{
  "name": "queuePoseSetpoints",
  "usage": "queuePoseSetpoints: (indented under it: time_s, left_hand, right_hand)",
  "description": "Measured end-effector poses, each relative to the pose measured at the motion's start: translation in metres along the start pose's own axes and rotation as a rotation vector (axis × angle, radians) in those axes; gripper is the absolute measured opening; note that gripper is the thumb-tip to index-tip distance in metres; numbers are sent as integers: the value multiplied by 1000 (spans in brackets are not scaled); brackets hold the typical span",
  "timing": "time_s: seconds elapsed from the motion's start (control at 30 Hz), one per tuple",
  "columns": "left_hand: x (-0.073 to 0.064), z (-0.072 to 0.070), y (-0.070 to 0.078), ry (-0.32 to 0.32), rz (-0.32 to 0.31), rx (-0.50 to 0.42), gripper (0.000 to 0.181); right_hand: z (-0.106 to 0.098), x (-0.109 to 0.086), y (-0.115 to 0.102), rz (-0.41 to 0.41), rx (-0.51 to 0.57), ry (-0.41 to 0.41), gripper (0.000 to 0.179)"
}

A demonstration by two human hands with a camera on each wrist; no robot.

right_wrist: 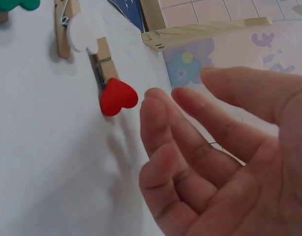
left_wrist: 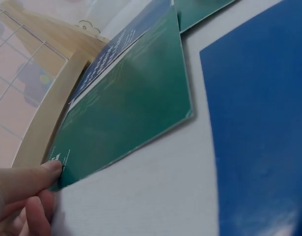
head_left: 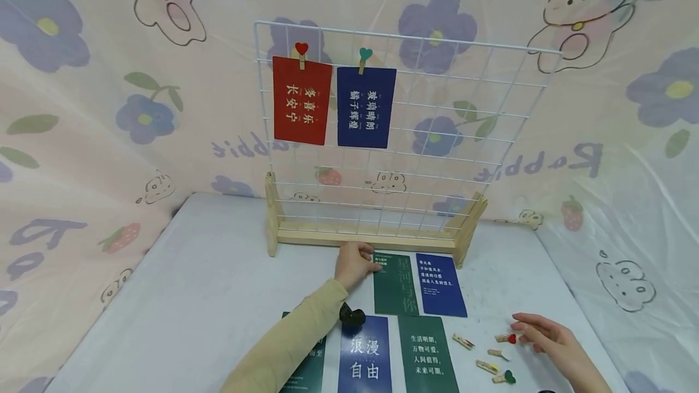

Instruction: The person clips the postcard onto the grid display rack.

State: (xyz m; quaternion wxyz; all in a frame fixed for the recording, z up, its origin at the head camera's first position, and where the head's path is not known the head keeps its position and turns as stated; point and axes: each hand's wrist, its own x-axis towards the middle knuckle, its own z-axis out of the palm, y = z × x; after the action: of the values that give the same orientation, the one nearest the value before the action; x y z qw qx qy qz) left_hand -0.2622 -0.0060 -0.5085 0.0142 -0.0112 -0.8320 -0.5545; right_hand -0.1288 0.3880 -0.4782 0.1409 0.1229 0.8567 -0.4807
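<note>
My left hand (head_left: 354, 264) pinches the upper left corner of a green card (head_left: 397, 293) with white writing. In the left wrist view, the thumb presses on the face of that card (left_wrist: 136, 103) and the other fingers curl at its edge. At the right, my right hand (head_left: 559, 347) hovers with loosely bent fingers and holds nothing. Its fingertips are close to a small wooden clothespin with a red heart (head_left: 506, 338). The right wrist view shows a gap between the fingertips and the red heart (right_wrist: 119, 96).
A white wire grid (head_left: 437, 108) stands on a wooden base (head_left: 366, 238). A red card (head_left: 301, 102) and a blue card (head_left: 366, 111) hang clipped on it. Other cards, including a blue one (head_left: 439, 287), lie on the white table (head_left: 180, 296), with several clothespins (head_left: 486, 367) at right.
</note>
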Motion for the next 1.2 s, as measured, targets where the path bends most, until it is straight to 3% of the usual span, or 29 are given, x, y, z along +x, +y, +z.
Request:
queuePoseSetpoints:
  time_s: [0.17,0.47,0.87,1.2]
  left_hand:
    - [-2,-1,0,2,-3,9,39]
    - [-3,-3,-1,3,56,0,37]
    - [-4,-8,-5,-20,80,-38,37]
    - [-3,-14,-5,-85,-9,-241,30]
  right_hand:
    - [2,2,3,16,-10,-11,56]
    - [6,10,1,53,-86,-32,65]
    - [9,11,1,32,-103,-29,63]
    - [12,12,2,20,-129,6,60]
